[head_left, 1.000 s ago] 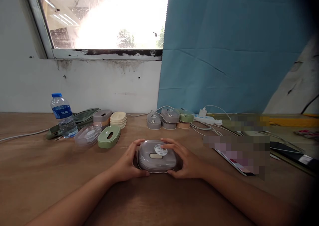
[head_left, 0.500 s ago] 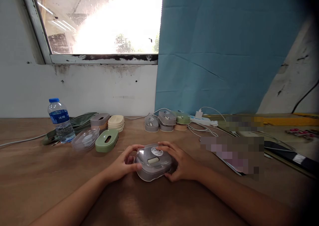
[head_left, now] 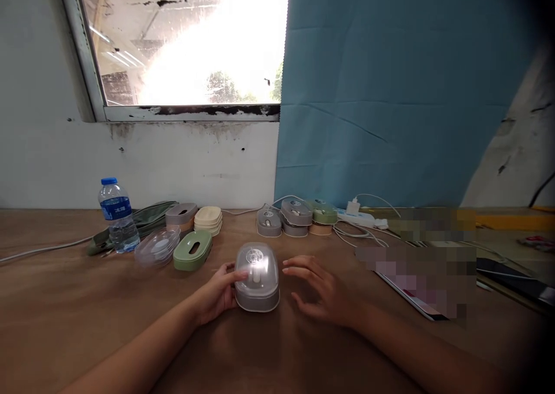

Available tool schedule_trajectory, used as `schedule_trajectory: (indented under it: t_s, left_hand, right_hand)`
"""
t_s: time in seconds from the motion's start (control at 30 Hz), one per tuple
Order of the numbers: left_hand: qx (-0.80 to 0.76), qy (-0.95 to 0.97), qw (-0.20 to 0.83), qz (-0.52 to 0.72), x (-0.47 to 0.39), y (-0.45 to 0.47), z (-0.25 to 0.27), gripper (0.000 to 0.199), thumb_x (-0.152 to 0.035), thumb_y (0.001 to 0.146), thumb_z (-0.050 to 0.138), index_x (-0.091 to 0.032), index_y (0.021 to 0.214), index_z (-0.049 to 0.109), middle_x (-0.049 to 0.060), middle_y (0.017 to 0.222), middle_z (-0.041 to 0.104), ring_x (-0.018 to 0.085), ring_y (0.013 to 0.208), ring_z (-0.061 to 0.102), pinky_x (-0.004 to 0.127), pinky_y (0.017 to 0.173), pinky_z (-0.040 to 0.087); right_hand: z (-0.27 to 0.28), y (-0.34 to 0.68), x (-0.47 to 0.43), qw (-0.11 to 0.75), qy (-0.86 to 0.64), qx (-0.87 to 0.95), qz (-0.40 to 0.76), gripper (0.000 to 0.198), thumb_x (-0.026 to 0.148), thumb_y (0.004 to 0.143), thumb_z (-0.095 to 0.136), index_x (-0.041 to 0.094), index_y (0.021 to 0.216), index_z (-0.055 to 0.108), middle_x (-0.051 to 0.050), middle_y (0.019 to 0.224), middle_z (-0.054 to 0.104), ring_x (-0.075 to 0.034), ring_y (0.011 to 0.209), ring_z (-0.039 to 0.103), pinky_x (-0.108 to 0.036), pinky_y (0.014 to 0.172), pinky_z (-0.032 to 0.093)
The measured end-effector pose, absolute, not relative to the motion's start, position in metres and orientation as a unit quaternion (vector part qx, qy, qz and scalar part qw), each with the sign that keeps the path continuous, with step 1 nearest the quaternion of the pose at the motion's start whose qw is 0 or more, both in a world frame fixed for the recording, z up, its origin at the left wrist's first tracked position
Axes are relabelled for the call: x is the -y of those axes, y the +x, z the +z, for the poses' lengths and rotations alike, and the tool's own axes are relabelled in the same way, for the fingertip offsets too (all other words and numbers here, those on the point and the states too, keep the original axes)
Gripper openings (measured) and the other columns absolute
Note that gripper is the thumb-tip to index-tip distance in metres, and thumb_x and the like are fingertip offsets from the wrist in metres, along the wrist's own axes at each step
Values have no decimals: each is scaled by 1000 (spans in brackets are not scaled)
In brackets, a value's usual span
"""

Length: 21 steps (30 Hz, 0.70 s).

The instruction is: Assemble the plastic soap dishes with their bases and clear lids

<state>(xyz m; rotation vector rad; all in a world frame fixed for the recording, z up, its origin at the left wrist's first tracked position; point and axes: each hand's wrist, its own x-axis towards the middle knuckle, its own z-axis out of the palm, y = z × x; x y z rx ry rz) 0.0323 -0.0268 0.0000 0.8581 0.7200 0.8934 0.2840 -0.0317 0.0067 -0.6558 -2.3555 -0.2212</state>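
Note:
A grey rounded plastic box [head_left: 256, 293] with a clear lid and a round white sticker is in front of me, its long side pointing away from me. My left hand [head_left: 223, 290] grips its left side, thumb on the lid and fingers around the edge. My right hand [head_left: 318, 290] is open just right of the box, fingers curved and apart from it. Farther left lie a green slotted oval piece [head_left: 193, 250] and a clear lid [head_left: 156, 247]. Cream pieces [head_left: 208, 219] are stacked behind them, beside a grey slotted piece [head_left: 182, 214].
Several similar lidded boxes [head_left: 296, 212] are stacked at the back, by a power strip [head_left: 359, 217] with loose cables. A water bottle [head_left: 118, 214] stands at left before a dark green bag [head_left: 151, 217]. A blurred-out flat device [head_left: 416, 284] lies at right.
The grey box has turned from sideways to lengthwise and shifted slightly left. My right hand has let go of it; my left hand still holds it. The view has shifted slightly.

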Motion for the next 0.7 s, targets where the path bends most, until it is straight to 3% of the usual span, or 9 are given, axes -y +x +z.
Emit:
schedule_trajectory:
  t_s: [0.13,0.33,0.43,0.57,0.7]
  left_hand:
    - [-334,392,735,442,27,33,0,60,-14,63,71,-16,113,37,11,102,62,22,83,64,36,75,49]
    - [-285,415,705,499,28,30,4,50,-14,64,70,-17,109,47,8,105,61,22,97,58,36,87,45]
    - [-257,418,675,551,23,29,4,47,-21,67,69,-18,110,49,7,106,61,21,103,55,34,91,42]
    - [-224,416,644,602,18,29,5,50,-28,71,65,-21,116,45,5,114,56,21,109,50,33,89,43]
    - [-233,423,611,627,15,27,6,50,-30,72,64,-22,117,44,5,119,53,23,110,49,33,85,45]
  right_hand:
    - [6,269,42,300,-231,916,-130,53,21,73,54,27,124,41,-7,122,48,-26,113,45,-44,92,40]
    - [10,221,48,268,-258,914,-160,58,29,75,56,26,130,38,-8,132,42,-36,126,25,-58,93,35]
    - [16,201,34,284,-255,908,-175,55,32,77,56,28,129,39,-5,133,41,-36,128,19,-59,96,33]
    - [27,184,5,331,-239,893,-190,48,34,80,52,23,126,43,-7,129,44,-29,126,26,-51,104,27]
    - [36,177,-17,345,-178,900,-196,53,41,78,53,17,125,43,-11,128,43,-25,124,32,-46,106,25]
